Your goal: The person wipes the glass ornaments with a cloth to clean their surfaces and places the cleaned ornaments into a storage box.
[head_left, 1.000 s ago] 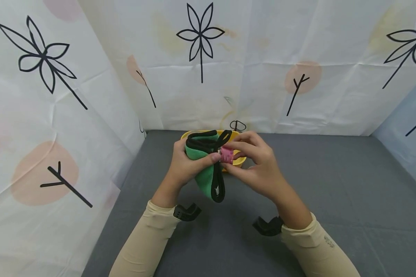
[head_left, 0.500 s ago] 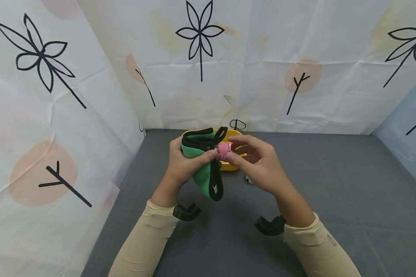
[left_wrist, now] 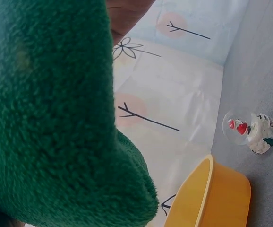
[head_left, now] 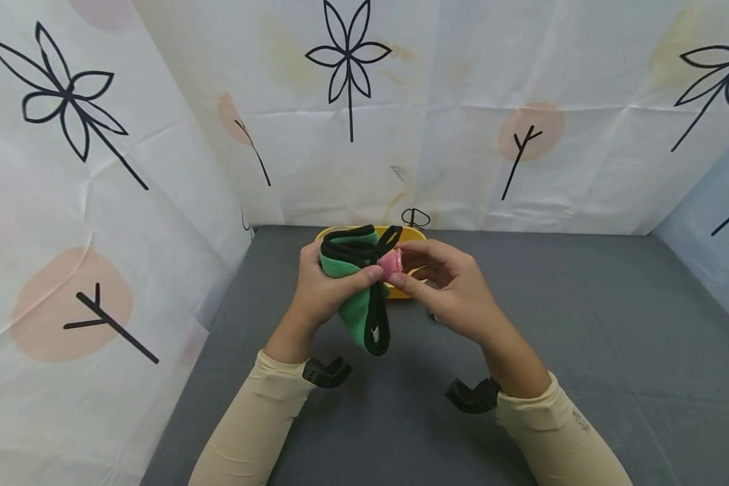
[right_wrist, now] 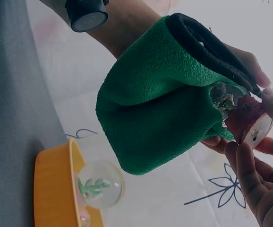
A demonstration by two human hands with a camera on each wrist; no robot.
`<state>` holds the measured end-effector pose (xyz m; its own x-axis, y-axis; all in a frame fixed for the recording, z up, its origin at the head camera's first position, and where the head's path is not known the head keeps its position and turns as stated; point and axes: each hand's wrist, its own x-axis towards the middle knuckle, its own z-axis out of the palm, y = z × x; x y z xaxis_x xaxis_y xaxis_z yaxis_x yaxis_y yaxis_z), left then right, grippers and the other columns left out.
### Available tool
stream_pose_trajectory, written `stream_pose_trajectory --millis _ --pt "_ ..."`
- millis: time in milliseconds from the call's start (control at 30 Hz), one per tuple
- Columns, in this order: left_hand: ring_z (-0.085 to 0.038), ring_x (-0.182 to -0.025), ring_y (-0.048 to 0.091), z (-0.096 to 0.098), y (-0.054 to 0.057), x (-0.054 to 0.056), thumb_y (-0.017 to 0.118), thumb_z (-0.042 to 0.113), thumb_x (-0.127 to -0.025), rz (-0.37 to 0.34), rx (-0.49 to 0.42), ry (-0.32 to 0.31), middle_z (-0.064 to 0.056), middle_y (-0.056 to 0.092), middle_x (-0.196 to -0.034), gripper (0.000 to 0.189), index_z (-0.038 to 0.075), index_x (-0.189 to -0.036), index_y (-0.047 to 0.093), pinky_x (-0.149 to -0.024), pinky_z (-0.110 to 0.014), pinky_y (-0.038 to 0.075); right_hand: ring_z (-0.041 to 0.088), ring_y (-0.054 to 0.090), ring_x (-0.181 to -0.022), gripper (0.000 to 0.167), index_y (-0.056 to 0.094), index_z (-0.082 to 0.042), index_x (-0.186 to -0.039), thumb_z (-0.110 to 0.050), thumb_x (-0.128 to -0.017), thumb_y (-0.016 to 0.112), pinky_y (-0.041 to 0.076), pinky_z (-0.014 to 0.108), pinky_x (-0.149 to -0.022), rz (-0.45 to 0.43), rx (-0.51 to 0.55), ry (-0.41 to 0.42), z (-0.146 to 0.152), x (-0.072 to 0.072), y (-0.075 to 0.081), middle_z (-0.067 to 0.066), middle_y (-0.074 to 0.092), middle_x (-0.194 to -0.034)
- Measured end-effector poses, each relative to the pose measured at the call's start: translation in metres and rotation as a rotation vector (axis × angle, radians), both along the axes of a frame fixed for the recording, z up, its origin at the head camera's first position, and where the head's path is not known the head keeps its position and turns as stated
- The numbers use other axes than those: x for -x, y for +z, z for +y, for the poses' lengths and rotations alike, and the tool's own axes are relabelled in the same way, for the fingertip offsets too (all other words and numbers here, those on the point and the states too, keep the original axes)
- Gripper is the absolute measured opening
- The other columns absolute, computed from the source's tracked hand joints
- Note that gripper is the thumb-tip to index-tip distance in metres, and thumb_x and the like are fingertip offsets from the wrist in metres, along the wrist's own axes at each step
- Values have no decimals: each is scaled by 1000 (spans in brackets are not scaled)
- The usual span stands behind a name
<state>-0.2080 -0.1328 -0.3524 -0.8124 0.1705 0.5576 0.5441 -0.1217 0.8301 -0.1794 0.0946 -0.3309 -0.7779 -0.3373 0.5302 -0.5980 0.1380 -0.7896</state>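
Observation:
A small snow globe with a pink base (head_left: 391, 262) is held up over the table between both hands. My left hand (head_left: 322, 287) grips a green cloth (head_left: 355, 317) with black edging, folded around the globe's clear dome. My right hand (head_left: 455, 290) pinches the base by its rim with thumb and fingertips. In the right wrist view the base (right_wrist: 244, 118) looks dark red, its pale underside turned towards the right fingers, and part of the dome shows beside the cloth. In the left wrist view, the cloth hides the globe.
Behind the hands stands a yellow tub (head_left: 403, 293), with another snow globe (right_wrist: 101, 184) in it. A snow globe with a white base (left_wrist: 263, 132) stands on the grey table beside the tub. Printed white fabric walls close off the back and left.
The pink base has turned in the right fingers, its flat underside now facing right. Right thumb and fingers have shifted around its rim, while the left hand keeps hold of the cloth.

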Motion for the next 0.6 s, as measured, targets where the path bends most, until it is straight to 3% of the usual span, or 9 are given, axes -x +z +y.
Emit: stream_pose_trajectory --millis 200,367,600 --pt "-23 -97 75 -1 0 0 94 50 -77 -13 12 -5 -9 76 -113 75 -1 -127 70 -85 -36 67 16 69 -110 47 69 -2 -130 7 -86 83 63 24 -87 130 -37 9 -2 2 0 11 70 -120" --pt "-21 -96 75 -2 -1 1 95 49 -77 -6 19 -16 -9 76 -113 74 -1 -127 70 -84 -35 67 22 65 -109 48 71 2 -125 14 -80 85 60 24 -92 251 -30 10 -2 4 -1 15 69 -123" --pt "-20 -92 75 -2 1 1 93 48 -80 10 16 -41 -8 76 -109 72 -3 -125 71 -80 -35 67 25 67 -115 52 77 0 -120 13 -71 90 56 21 -99 467 -16 -42 -4 6 -5 19 71 -121"
